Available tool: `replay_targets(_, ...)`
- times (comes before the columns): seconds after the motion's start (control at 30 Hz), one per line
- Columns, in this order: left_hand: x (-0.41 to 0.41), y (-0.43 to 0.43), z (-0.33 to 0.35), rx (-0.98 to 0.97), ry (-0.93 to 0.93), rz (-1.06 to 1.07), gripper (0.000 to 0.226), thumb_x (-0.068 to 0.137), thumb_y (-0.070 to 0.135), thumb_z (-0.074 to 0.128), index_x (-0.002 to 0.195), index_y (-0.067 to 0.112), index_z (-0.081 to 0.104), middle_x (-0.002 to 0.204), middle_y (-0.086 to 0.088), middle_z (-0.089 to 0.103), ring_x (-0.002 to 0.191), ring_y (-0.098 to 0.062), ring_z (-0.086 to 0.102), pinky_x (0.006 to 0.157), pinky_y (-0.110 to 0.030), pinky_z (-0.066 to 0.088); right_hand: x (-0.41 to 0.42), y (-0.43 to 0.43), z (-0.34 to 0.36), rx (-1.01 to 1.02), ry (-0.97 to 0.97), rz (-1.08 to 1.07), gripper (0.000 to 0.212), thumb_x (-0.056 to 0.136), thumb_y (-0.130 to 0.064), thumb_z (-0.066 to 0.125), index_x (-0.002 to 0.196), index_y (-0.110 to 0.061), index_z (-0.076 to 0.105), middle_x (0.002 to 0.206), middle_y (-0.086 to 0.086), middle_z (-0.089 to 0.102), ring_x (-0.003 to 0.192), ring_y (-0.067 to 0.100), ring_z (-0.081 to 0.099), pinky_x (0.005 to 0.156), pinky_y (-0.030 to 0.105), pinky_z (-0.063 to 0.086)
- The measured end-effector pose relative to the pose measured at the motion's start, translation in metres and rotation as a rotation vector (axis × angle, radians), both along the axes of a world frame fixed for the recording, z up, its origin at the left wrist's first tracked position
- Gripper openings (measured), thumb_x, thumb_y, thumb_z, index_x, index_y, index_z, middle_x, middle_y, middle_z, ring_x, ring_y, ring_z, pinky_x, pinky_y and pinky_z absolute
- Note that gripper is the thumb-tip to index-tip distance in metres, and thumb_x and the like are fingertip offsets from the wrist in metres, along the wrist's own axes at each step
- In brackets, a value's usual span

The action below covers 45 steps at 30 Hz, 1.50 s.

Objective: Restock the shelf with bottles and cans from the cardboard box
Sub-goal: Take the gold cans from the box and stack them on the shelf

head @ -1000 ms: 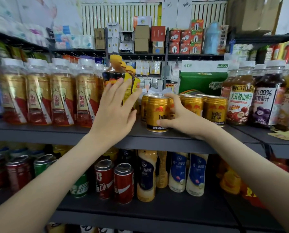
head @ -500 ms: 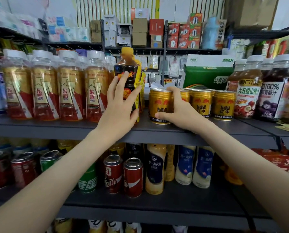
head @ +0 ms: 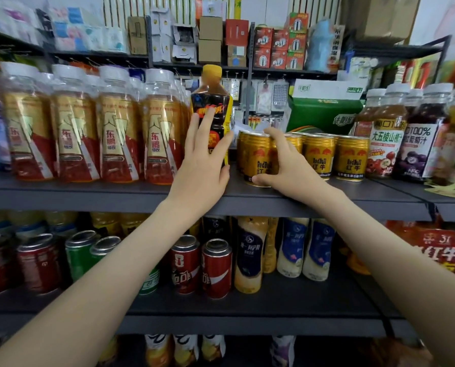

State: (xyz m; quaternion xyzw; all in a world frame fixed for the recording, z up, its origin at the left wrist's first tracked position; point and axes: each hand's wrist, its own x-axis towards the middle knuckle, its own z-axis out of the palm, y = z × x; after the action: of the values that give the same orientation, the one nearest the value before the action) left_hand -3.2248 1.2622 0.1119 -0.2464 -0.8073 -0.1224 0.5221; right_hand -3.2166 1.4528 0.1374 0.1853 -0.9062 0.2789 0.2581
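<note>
The left hand (head: 202, 165) lies flat, fingers straight and spread, against the front of a dark plastic bottle with a yellow cap (head: 211, 102). The bottle stands upright near the front edge of the dark grey metal shelf (head: 88, 193), between the clear plastic bottles with gold-and-red labels (head: 117, 133) and the cans. The right hand (head: 287, 165) is clamped on a gold Red Bull can (head: 255, 154), fingers over its top and thumb at its base. This can stands at the shelf's front edge, at the left end of the row of gold cans (head: 350, 157). The cardboard box is not in view.

The step looks like settling both items into their rows. To do it well:

- Push the bottle low on its body rather than near the cap. It is tall and would tip backward into the stock behind it.
- Slide the can straight back until it touches its neighbours, label facing out and base flat on the shelf.
- Keep a gap between bottle and can so that neither knocks the other.
- Let go only once each stands steady.
</note>
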Motion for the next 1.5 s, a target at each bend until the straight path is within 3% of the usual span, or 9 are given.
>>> replay_targets(0.1, 0.016, -0.001, -0.006, 0.057, -0.093, -0.048, 0.055, 0.092, 0.012, 0.057, 0.144, 0.016, 0.040, 0.159, -0.017, 0.005, 0.147, -0.033, 0.005, 0.110, -0.025, 0.013, 0.005, -0.004, 0.001, -0.031, -0.018, -0.015, 0.096, 0.077, -0.024, 0.078, 0.150, -0.029, 0.016, 0.150, 0.012, 0.030, 0.134, 0.028, 0.034, 0.106, 0.036, 0.031)
replay_targets(0.23, 0.047, -0.009, -0.019, 0.114, -0.187, -0.041, 0.059, 0.095, 0.016, 0.053, 0.149, 0.023, 0.031, 0.160, -0.007, -0.003, 0.144, -0.028, 0.020, 0.094, -0.024, 0.044, 0.013, -0.010, 0.000, -0.060, -0.008, -0.020, 0.097, 0.078, -0.020, 0.077, 0.151, -0.027, 0.013, 0.152, 0.012, 0.027, 0.136, 0.030, 0.031, 0.106, 0.035, 0.031)
replay_targets(0.4, 0.101, -0.026, -0.041, 0.162, -0.261, 0.036, 0.058, 0.095, 0.019, 0.053, 0.149, 0.025, 0.031, 0.161, -0.003, 0.003, 0.144, -0.022, 0.022, 0.088, -0.023, 0.047, 0.027, -0.020, -0.013, -0.041, 0.083, -0.084, 0.094, 0.087, -0.024, 0.069, 0.154, -0.024, 0.002, 0.158, 0.017, 0.012, 0.141, 0.038, 0.025, 0.112, 0.048, 0.031)
replay_targets(0.47, 0.129, -0.040, -0.060, 0.176, -0.293, 0.098, 0.056, 0.095, 0.019, 0.053, 0.147, 0.022, 0.034, 0.159, -0.007, 0.014, 0.133, -0.028, 0.039, 0.083, -0.028, 0.050, 0.047, -0.038, -0.029, -0.032, 0.245, -0.085, 0.081, 0.092, -0.025, 0.062, 0.153, -0.013, 0.010, 0.155, 0.022, 0.019, 0.141, 0.039, 0.024, 0.113, 0.049, 0.029)
replay_targets(0.57, 0.175, -0.070, -0.108, 0.179, -0.378, 0.225, 0.055, 0.093, 0.018, 0.056, 0.145, 0.018, 0.038, 0.155, -0.010, 0.025, 0.134, -0.028, 0.038, 0.087, -0.033, 0.051, 0.096, -0.082, -0.078, -0.063, 0.378, 0.109, 0.059, 0.094, -0.017, 0.057, 0.144, -0.001, 0.031, 0.142, 0.021, 0.041, 0.133, 0.033, 0.036, 0.109, 0.042, 0.034)
replay_targets(0.7, 0.241, -0.132, -0.181, 0.244, -0.578, 0.462, 0.059, 0.094, 0.021, 0.053, 0.148, 0.017, 0.030, 0.156, -0.008, 0.021, 0.139, -0.026, 0.028, 0.094, -0.032, 0.045, 0.155, -0.168, -0.169, 0.046, 0.156, 0.419, 0.056, 0.095, -0.019, 0.056, 0.144, -0.004, 0.035, 0.140, 0.014, 0.044, 0.132, 0.028, 0.040, 0.108, 0.040, 0.039)
replay_targets(0.83, 0.309, -0.200, -0.242, 0.331, -0.763, 0.674, 0.060, 0.095, 0.024, 0.051, 0.149, 0.017, 0.026, 0.157, -0.007, 0.019, 0.141, -0.027, 0.026, 0.097, -0.036, 0.046, 0.202, -0.263, -0.237, 0.154, -0.136, 0.622, 0.060, 0.100, -0.027, 0.047, 0.151, -0.013, 0.019, 0.153, 0.004, 0.028, 0.142, 0.018, 0.024, 0.111, 0.028, 0.026)
replay_targets(1.03, 0.397, -0.321, -0.319, 0.508, -0.963, 0.881, 0.060, 0.094, 0.025, 0.049, 0.149, 0.015, 0.026, 0.154, -0.011, 0.024, 0.140, -0.030, 0.028, 0.109, -0.036, 0.032, 0.252, -0.420, -0.309, 0.316, -0.269, 0.893, 0.061, 0.099, -0.028, 0.048, 0.151, -0.016, 0.019, 0.153, 0.002, 0.028, 0.140, 0.018, 0.028, 0.104, 0.028, 0.036)
replay_targets(1.5, 0.506, -0.565, -0.408, 0.714, -1.324, 1.097, 0.057, 0.098, 0.025, 0.043, 0.150, 0.014, 0.020, 0.154, -0.009, 0.021, 0.137, -0.029, 0.030, 0.106, -0.040, 0.038, 0.281, -0.676, -0.435, 0.633, -0.612, 1.039, 0.062, 0.099, -0.019, 0.048, 0.152, -0.020, 0.017, 0.153, 0.003, 0.027, 0.133, 0.022, 0.040, 0.099, 0.031, 0.040)
